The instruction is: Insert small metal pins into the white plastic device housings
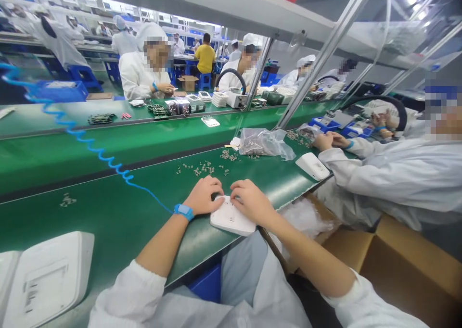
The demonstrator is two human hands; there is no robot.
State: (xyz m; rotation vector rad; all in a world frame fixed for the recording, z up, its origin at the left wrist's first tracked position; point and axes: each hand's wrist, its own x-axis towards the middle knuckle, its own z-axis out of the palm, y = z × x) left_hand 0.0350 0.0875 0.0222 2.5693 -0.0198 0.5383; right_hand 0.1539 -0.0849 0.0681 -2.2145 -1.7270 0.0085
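A white plastic housing point(231, 218) lies on the green bench top near its front edge, close to my body. My left hand point(205, 196) is curled at the housing's left back edge, its thumb resting on the surface. A blue wrist strap point(184, 211) circles that wrist. From the right, my right hand point(250, 202) bends over the same housing with fingers drawn together. Whatever its fingertips pinch, if anything, is hidden. Just beyond both hands, small metal pieces point(204, 168) are scattered on the bench.
A clear bag of small parts point(265, 143) lies beyond my right hand. More white housings point(50, 275) sit at the left front. A blue coiled cord point(97, 147) crosses the left side. At right, a co-worker's hands point(328, 140) work beside another housing point(312, 166) and a cardboard box point(393, 256).
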